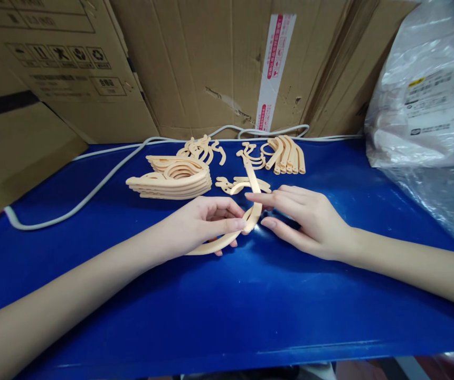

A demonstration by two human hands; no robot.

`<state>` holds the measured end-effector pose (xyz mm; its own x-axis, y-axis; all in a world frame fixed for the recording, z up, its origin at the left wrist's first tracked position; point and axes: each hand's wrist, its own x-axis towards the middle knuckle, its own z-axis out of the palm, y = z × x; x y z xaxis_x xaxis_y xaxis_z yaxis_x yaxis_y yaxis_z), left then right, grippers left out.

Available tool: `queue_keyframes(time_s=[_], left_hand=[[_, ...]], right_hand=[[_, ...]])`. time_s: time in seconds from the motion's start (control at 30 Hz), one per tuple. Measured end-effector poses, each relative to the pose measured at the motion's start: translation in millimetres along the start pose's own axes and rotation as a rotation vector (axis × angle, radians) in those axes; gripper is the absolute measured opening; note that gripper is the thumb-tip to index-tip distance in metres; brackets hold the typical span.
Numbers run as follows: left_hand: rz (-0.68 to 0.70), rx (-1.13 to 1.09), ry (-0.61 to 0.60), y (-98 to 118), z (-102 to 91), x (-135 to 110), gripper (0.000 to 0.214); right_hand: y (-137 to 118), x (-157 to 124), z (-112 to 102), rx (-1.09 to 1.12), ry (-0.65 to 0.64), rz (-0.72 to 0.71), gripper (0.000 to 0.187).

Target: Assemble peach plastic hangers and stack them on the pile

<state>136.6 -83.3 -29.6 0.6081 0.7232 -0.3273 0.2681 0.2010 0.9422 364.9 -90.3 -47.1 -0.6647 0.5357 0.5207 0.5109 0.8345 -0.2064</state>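
Note:
A beige plastic folding clothes hanger is held above the blue table, one arm angled up and away, another curving toward the lower left. My left hand pinches it near the joint between thumb and fingers. Beside it on the right, my right hand has its fingers apart, the index fingertip at the raised arm and the thumb free of it. Just beyond the hands lie several small loose hanger parts, partly covered by the held piece.
A stack of beige hangers lies left of centre, with hook pieces behind it. Curved arm pieces sit at back right. A white cable crosses the blue table. Cardboard and a plastic-wrapped package border the back.

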Motion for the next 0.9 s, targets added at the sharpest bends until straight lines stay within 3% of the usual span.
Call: queue_keyframes(time_s=[0.17, 0.37, 0.7, 0.8, 0.9], left_hand=[[-0.023, -0.017, 0.025, 1, 0.5, 0, 0.02], [0.028, 0.016, -0.02, -3, 1.3, -1, 0.02], [0.081, 0.2, -0.055, 2, 2.9, -7, 0.022], [0.117, 0.254, -0.05, 2, 2.5, -7, 0.02], [0.179, 0.382, -0.025, -1, 1.5, -7, 0.023]], right_hand=[[3, 0, 1, 0.054, -0.096, -0.042, 0.032], [3, 1, 1, 0.13, -0.114, -0.018, 0.024], [10, 2, 2, 0.256, 0.078, 0.38, 0.013], [15, 1, 5, 0.302, 0.089, 0.425, 0.008], [20, 0, 9, 0.372, 0.163, 0.441, 0.019]])
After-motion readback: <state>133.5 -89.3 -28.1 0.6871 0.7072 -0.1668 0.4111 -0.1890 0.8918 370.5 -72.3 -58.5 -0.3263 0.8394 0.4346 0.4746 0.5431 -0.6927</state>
